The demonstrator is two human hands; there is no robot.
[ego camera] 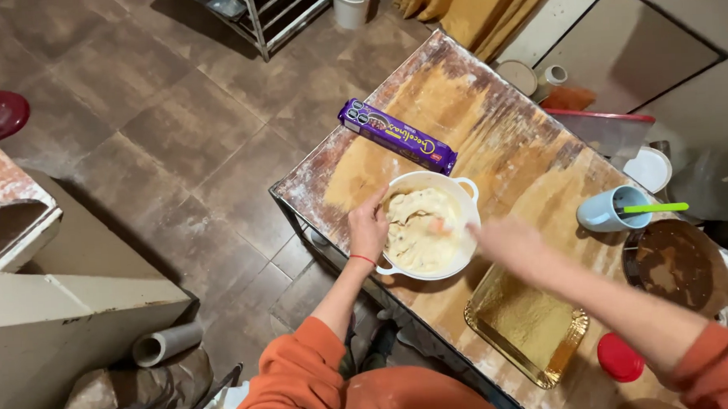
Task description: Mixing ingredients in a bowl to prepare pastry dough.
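Wooden table point(507, 143), floured and worn, carries all items. Largest container: dark round pan point(674, 264) at the far right edge, brown coating inside. Next, white two-handled bowl point(464, 194) near the table's front-left edge, holding pale creamy batter point(417, 235) with small dark specks; the surface is lumpy and smeared up the inner wall. Gold foil tray point(529, 324) lies just right of and nearer than the bowl, nothing in it. Light blue mug point(606, 210) stands between bowl and dark pan, with a green-handled utensil point(654, 208) resting across its rim. Red-rimmed clear tub point(603, 130) sits at the back right; contents cannot be made out.

Left hand point(368, 227): fingers curled over the bowl's left rim, grasping it; red thread on the wrist, orange sleeve pushed up. Right hand point(502, 238): reaching in over the bowl's right rim, motion-blurred; whether it grips anything cannot be told.

Smaller items: purple biscuit packet point(397, 135) lying flat behind the bowl, apart from it; red lid point(619, 357) right of the foil tray.
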